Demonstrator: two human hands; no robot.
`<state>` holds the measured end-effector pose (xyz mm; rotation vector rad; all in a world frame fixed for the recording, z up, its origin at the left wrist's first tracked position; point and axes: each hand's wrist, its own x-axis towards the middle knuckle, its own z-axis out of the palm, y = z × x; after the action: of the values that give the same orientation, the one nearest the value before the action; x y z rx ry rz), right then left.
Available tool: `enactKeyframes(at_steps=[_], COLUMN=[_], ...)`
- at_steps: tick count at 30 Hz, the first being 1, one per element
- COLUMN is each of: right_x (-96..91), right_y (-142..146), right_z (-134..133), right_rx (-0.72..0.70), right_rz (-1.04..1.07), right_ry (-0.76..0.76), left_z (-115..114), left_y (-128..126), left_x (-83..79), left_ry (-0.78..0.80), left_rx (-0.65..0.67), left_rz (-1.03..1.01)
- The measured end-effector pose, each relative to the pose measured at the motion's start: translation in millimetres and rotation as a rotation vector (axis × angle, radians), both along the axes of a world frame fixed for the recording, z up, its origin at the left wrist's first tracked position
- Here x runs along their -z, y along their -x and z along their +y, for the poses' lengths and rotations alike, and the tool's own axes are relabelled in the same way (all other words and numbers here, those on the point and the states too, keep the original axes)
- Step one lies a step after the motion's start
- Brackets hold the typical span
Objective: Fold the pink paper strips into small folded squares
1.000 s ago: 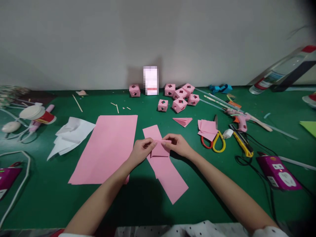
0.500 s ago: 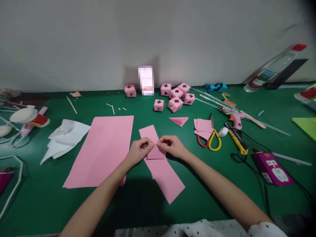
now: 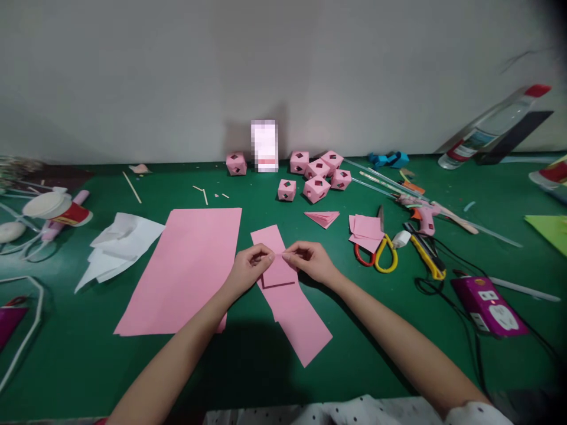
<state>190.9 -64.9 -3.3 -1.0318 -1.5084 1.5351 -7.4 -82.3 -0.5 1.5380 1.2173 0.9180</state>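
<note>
My left hand point(image 3: 248, 270) and my right hand point(image 3: 310, 260) meet over the middle of the green table point(image 3: 266, 378). Both pinch the top edge of a small folded pink paper square point(image 3: 280, 273), fingertips nearly touching. The square hangs just above a long pink paper strip point(image 3: 296, 319) that lies slanted on the table. A large pink sheet point(image 3: 186, 268) lies flat to the left of my left hand.
Several pink paper cubes point(image 3: 316, 177) sit near the back wall. A pile of pink squares point(image 3: 367, 229), scissors with red and yellow handles point(image 3: 376, 254), a yellow utility knife point(image 3: 425, 257), a pink glue gun point(image 3: 423, 215) and a purple power strip point(image 3: 489, 304) lie right. Crumpled white paper point(image 3: 119, 245) lies left.
My hands have drawn closer together on the top edge of the folded square. The view shifted slightly; the other things have not moved.
</note>
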Motion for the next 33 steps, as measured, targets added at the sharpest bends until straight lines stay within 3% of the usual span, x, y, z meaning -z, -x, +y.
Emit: enactKeyframes(at_steps=[4, 13, 33], right_x=[3.2, 2.8, 4.9], right_y=[0.2, 0.4, 0.6], right_z=[-0.8, -1.0, -1.0], right_rx=[-0.012, 0.007, 0.028], right_rz=[-0.052, 0.012, -0.039], right_ry=[-0.043, 0.016, -0.015], left_z=[-1.1, -6.0, -6.0], left_y=[-0.9, -0.1, 0.4], left_x=[-0.6, -0.2, -0.4], left_ry=[-0.05, -0.096, -0.097], left_rx=[0.041, -0.043, -0.035], left_rz=[0.053, 0.078, 0.09])
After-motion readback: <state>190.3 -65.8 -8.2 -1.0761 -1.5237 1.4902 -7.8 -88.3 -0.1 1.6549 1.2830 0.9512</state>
